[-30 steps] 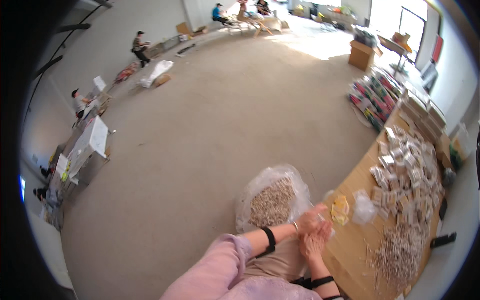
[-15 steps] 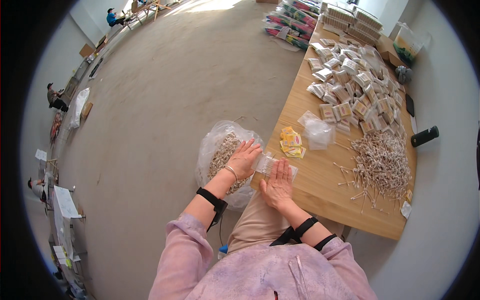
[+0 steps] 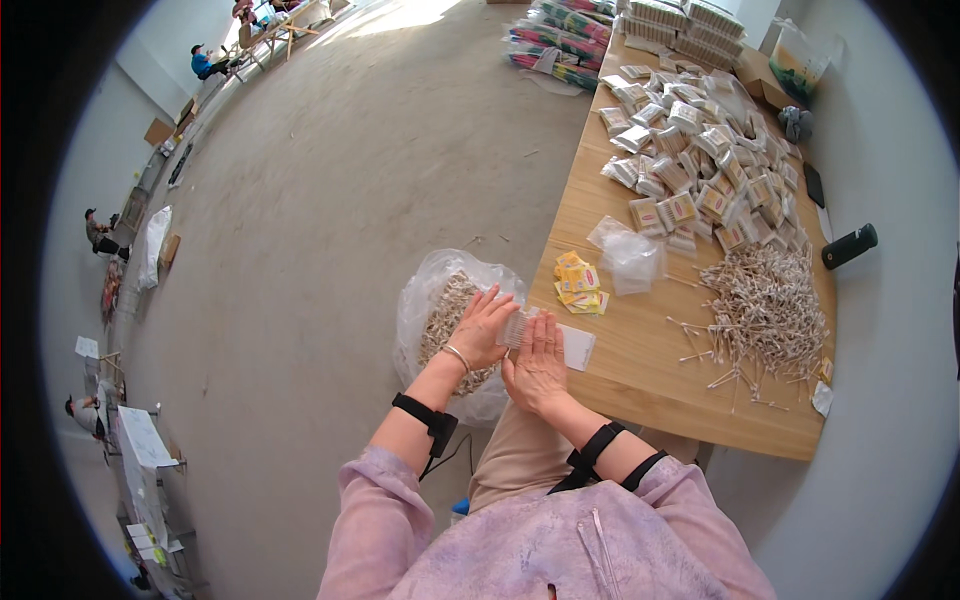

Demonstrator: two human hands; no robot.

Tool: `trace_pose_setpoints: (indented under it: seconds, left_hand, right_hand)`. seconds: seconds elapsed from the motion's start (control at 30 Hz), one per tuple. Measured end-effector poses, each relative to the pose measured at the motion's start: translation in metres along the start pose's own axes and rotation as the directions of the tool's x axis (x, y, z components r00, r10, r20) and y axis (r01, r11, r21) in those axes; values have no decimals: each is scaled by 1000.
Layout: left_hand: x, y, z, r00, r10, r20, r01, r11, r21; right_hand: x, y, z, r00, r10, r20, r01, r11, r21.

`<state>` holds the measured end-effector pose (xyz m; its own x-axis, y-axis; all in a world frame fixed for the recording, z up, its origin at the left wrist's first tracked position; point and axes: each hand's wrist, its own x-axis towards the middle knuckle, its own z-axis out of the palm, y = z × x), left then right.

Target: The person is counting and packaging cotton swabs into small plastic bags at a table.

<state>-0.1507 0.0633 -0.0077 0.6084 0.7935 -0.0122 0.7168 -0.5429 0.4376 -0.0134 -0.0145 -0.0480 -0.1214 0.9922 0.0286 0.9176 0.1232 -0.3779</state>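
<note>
Nearest: left hand and right hand pressed palm to palm around a small bundle of cotton swabs, fingers flat and close together, seemingly to square the sticks into an even block just off the near edge of the wooden table. Under the hands, a crinkled clear plastic bag of loose swabs on the floor. Just beyond, a flat white packet, glossy yellow labels, an empty clear bag. Farther, a tangled heap of loose swabs, then rows of filled packets, a black cylinder.
</note>
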Motion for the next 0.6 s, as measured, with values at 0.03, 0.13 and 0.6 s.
trace_pose_setpoints:
  seconds: [0.03, 0.13, 0.6]
  left_hand:
    - [-1, -2, 2, 1000, -7, -14, 7, 1000, -15]
    - [-7, -13, 4, 985, -113, -132, 85, 976, -200]
    - [1, -19, 36, 832, -554, 21, 328, 462, -824]
  right_hand:
    - [1, -1, 2, 1000, -6, -20, 6, 1000, 5]
    - [4, -3, 3, 999, -12, -51, 15, 998, 64]
    - [15, -20, -2, 999, 28, 27, -31, 988, 149]
